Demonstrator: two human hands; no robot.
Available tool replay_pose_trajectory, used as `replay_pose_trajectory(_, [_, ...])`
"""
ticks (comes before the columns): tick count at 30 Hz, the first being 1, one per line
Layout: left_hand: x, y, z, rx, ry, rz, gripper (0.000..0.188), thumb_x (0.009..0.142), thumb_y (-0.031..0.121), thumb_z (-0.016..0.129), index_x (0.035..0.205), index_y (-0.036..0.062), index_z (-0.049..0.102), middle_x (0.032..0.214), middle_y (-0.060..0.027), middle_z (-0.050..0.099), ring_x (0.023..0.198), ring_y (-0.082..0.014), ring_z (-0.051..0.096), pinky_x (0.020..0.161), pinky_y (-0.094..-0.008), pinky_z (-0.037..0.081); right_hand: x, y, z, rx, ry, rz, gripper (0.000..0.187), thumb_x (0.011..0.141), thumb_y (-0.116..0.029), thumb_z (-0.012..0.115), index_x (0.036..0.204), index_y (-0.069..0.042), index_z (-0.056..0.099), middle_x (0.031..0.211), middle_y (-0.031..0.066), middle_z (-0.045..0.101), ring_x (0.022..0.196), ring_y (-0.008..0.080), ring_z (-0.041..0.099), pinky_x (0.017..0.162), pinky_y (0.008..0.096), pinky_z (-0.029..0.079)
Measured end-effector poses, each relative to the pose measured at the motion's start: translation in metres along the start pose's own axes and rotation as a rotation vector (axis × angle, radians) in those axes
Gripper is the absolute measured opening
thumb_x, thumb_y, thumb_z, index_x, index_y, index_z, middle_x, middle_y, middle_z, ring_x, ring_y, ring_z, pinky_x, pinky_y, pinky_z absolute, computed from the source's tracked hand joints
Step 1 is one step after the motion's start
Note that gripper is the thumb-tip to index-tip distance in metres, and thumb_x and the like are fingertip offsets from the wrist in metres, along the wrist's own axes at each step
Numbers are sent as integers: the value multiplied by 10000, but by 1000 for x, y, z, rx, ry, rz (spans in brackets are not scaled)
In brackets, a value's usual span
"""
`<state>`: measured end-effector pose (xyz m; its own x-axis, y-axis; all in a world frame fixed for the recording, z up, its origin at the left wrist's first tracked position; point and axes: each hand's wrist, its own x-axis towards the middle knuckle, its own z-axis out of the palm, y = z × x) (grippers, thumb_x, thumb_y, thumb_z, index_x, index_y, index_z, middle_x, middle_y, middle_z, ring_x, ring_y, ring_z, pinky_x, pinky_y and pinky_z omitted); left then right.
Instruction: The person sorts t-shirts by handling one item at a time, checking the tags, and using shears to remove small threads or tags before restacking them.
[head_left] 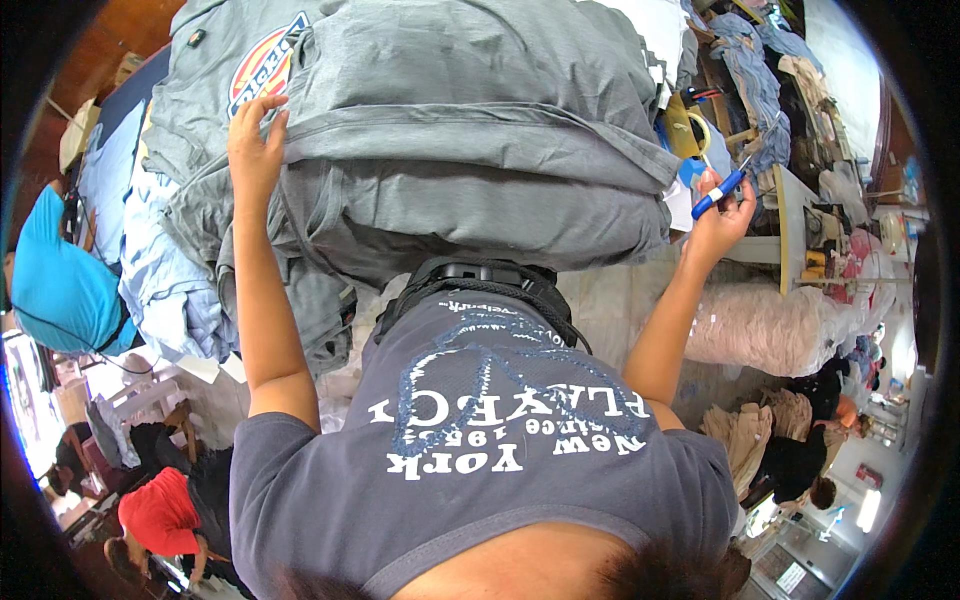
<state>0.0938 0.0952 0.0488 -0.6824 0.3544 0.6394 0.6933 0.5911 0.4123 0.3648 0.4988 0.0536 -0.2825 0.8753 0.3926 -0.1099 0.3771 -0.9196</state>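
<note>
A grey T-shirt [470, 70] lies spread and folded over on a pile of grey cloth in front of me. Its round red, yellow and blue print [266, 68] shows at the upper left, partly covered by a fold. My left hand [256, 135] rests on the grey fabric just below this print, thumb and fingers apart. Off the right edge of the pile, my right hand [722, 222] is closed round a slim blue tool with a white band and a thin metal tip [716, 196]. Some of its fingers are hidden behind the tool.
Light blue garments [170, 270] hang at the left beside a bright blue cloth-covered shape [70, 275]. A yellow tape roll [698, 130] lies right of the pile. Pinkish plastic-wrapped bundles [760, 325] stand at the right. A person in red [160, 510] bends at the lower left.
</note>
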Motion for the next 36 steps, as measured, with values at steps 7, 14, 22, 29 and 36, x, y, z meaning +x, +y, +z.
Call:
replay_pose_trajectory(7, [3,93,59,-333,-253,262,166,727,-21,552,882,32,575,897,-102,563,862,-242,529,768,-302,411,-7,-14,11,-129,-515,86,456,730,13,621,1130,-22,407,879,139,608,745,160,594,651,245,470])
replay_pose_trajectory(14, [-13,109,109,-188,-465,256,428,704,149,625,1115,138,507,1105,-39,493,1061,-226,429,906,-371,301,27,38,16,-173,-329,-142,424,750,-4,602,1121,0,395,927,110,584,879,145,556,777,238,411])
replay_pose_trajectory(22, [-23,136,121,-116,-334,225,394,697,102,602,1077,191,550,1098,-17,494,1036,-225,422,892,-383,275,-4,113,-59,-812,-266,58,428,724,-34,550,1127,-125,439,856,176,594,789,296,590,683,346,439])
replay_pose_trajectory(29, [-22,177,156,-125,-214,307,365,735,84,547,1071,226,559,1082,-5,495,1008,-224,424,862,-386,285,6,137,-59,-1218,-449,34,417,711,-83,549,1118,-155,493,835,181,598,787,352,569,676,410,445])
replay_pose_trajectory(36, [-15,171,177,-200,-251,272,401,748,175,574,1135,126,481,1013,-62,520,966,-253,456,849,-371,339,34,80,-25,-809,-328,-251,164,784,-184,555,904,-96,624,801,114,620,727,293,578,640,393,438])
